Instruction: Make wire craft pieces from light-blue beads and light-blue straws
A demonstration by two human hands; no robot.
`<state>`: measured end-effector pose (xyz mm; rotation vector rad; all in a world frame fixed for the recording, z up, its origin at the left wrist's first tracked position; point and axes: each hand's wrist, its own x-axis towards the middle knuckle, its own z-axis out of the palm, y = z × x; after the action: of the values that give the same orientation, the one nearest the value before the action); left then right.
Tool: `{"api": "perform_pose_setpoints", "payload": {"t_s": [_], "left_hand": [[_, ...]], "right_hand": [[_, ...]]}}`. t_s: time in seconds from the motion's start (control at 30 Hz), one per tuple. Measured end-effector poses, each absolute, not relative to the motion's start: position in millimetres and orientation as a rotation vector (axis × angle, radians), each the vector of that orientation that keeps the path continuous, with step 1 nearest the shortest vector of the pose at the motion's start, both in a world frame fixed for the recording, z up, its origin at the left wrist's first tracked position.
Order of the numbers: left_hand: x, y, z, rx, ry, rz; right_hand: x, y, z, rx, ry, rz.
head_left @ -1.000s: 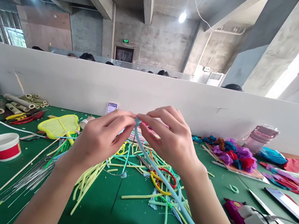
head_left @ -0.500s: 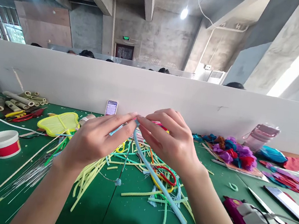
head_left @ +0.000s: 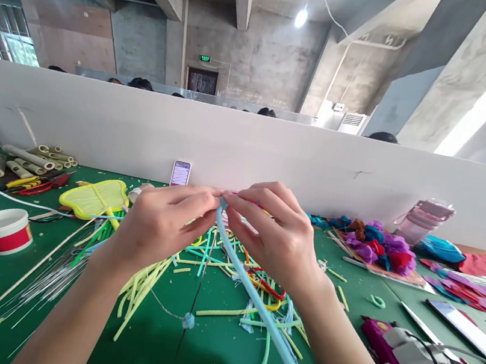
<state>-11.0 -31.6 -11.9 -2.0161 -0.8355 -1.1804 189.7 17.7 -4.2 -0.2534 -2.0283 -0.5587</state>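
Note:
My left hand [head_left: 162, 218] and my right hand [head_left: 279, 227] meet at the fingertips in the middle of the view, both pinched closed at the upper end of a light blue, soft-looking tube [head_left: 249, 289]. From there the tube slopes down to the right, past the bottom edge. Beneath the fingers hangs a thin dark wire [head_left: 200, 285], with a small light blue lump [head_left: 188, 320] low on it. My fingers hide the wire's top and the exact grip. Below my hands, yellow-green strips [head_left: 142, 288] and other coloured strips lie in a tangle.
On the green table [head_left: 143, 362] are a paper cup [head_left: 2, 231], thin metal wires [head_left: 49, 284], a yellow mesh shape [head_left: 94, 199], bamboo pieces [head_left: 36, 160], purple-red bundles [head_left: 384, 245], a bottle [head_left: 424, 221] and a magenta power strip [head_left: 399, 357]. A white partition [head_left: 248, 146] stands behind.
My hands stay pinched together and have turned slightly. The hanging wire and its blue lump have swung a little lower. The tube's lower part has shifted left.

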Motion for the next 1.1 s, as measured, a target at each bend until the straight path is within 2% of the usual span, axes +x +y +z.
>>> {"api": "perform_pose_setpoints", "payload": {"t_s": [0.2, 0.37, 0.47, 0.6, 0.8, 1.1], "left_hand": [[-10.3, -8.7, -32.6, -2.503, -1.309, -1.3], [-10.4, 34.7, -90.9, -2.722, -1.707, -1.182], [-12.3, 54.8, -120.2, -2.769, -1.78, -1.136], [-13.5, 67.0, -137.3, -2.873, -1.793, -1.083], [-10.4, 65.1, -137.0, -2.832, -1.759, -0.896], [-3.0, 60.9, -133.3, -2.826, -1.385, -1.047]], "right_hand": [[193.3, 13.7, -28.8, -0.565, -2.292, -0.184], [188.0, 48.1, -91.5, -0.829, -2.327, 0.038], [183.0, 72.2, -125.2, -0.927, -2.199, 0.379], [182.4, 92.0, -142.9, -0.991, -2.052, 0.755], [191.7, 104.1, -150.1, -0.849, -1.909, 1.093], [204.5, 105.0, -161.9, -0.934, -1.607, 1.413]]}}
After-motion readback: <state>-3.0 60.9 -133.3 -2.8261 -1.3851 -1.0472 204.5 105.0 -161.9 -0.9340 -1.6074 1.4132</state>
